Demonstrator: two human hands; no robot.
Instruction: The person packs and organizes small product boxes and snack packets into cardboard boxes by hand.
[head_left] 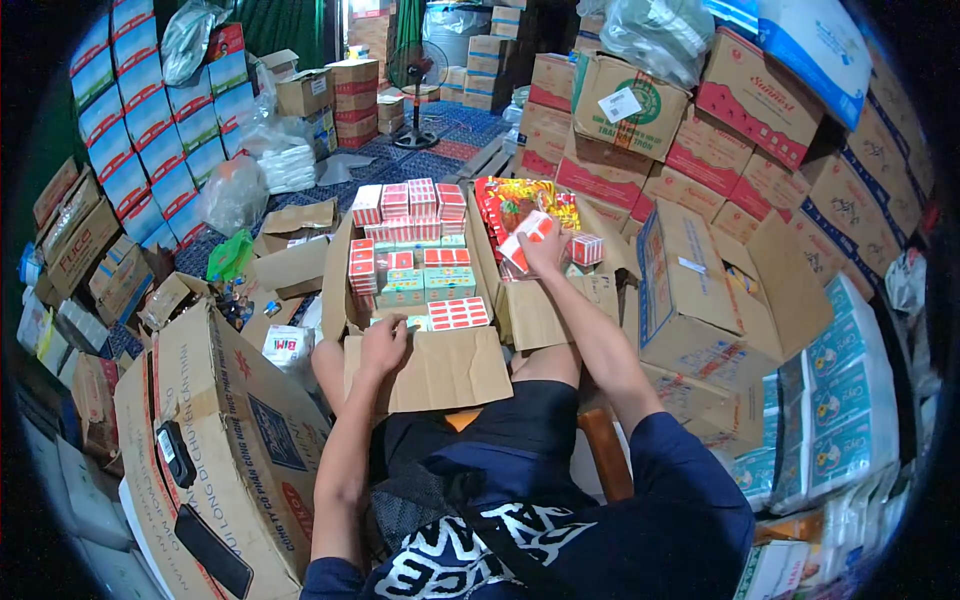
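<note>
My right hand (pixel 546 252) is closed on a small red-and-white box (pixel 530 238), held tilted over the right-hand open carton (pixel 555 305). Under and beside it in that carton lie shiny red-and-yellow packets (pixel 500 205) and another red-and-white box (pixel 585 249). My left hand (pixel 386 345) rests at the front edge of the left open carton (pixel 430 370), its fingers loosely stretched over the edge and partly hidden. Stacked inside that carton are several red-and-white boxes (pixel 458 314) and green-and-white boxes (pixel 403 288).
Beside my left leg stands a tall carton (pixel 230 440) with a black phone (pixel 213 550) on it. An open carton (pixel 700 290) is at my right. Stacked cartons (pixel 765 95) line the right side. A fan (pixel 415 95) stands farther back on the blue patterned floor (pixel 400 165).
</note>
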